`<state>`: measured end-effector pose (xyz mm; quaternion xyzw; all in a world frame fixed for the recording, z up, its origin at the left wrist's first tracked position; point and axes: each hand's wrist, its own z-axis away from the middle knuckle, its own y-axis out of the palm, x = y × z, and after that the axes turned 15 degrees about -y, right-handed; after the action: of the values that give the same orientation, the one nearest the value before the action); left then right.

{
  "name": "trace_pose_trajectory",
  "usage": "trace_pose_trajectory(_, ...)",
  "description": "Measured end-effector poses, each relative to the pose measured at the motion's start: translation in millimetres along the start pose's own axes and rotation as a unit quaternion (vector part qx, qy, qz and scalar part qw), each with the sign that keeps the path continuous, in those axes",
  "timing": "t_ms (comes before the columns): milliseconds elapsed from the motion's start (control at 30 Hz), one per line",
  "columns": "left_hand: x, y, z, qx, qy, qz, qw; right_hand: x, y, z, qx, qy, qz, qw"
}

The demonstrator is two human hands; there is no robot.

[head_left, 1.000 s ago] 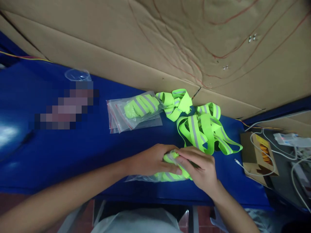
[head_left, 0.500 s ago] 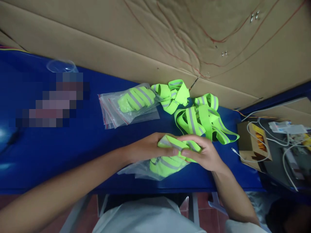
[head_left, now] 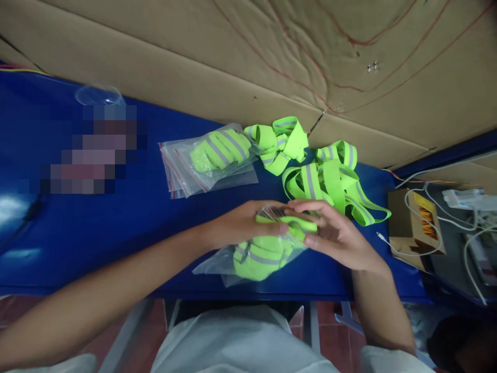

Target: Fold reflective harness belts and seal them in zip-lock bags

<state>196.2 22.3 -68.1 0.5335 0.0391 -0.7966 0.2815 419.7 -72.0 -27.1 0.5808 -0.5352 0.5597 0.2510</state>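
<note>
In the head view, my left hand (head_left: 248,223) is closed around a folded fluorescent yellow-green reflective strap (head_left: 303,225), its thumb lying across the front. My right hand (head_left: 337,235) curls loosely about the strap's right end, thumb in front and fingers behind. Just below the hands is a clear plastic bag (head_left: 215,265) with more yellow-green strap inside. Shiny plastic also shows by my left fingers at the top of the bundle. How far the held strap sits inside the bag is hard to tell.
Behind lie flat zip bags (head_left: 174,178), a filled bag (head_left: 221,150), and loose reflective straps (head_left: 285,145) beside a larger tangled pile (head_left: 334,181). A cardboard box (head_left: 406,223) with white cables stands right. Brown board (head_left: 155,67) backs the blue table (head_left: 128,223).
My right hand's grip has loosened, its thumb and fingers farther apart at the strap's end. Plastic now shows over the top of the bundle. The view has shifted slightly.
</note>
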Motion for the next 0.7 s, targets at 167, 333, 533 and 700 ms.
trace_pose_trajectory(167,-5,-10.1,2,-0.117,0.013,0.006,0.993,-6,10,-1,-0.115,-0.017,0.179,0.977)
trace_pose_trajectory(333,-6,-7.1,4,-0.07,0.026,-0.008,0.997,7,18,-2,0.05,-0.103,0.214,0.97)
trace_pose_trajectory(533,-2,2.2,4,-0.037,0.017,-0.048,0.998,7,35,-3,0.144,-0.076,0.286,0.944)
trace_pose_trajectory(700,-2,7.6,8,0.027,0.022,-0.075,0.997,-2,42,-4,0.168,-0.059,0.245,0.953)
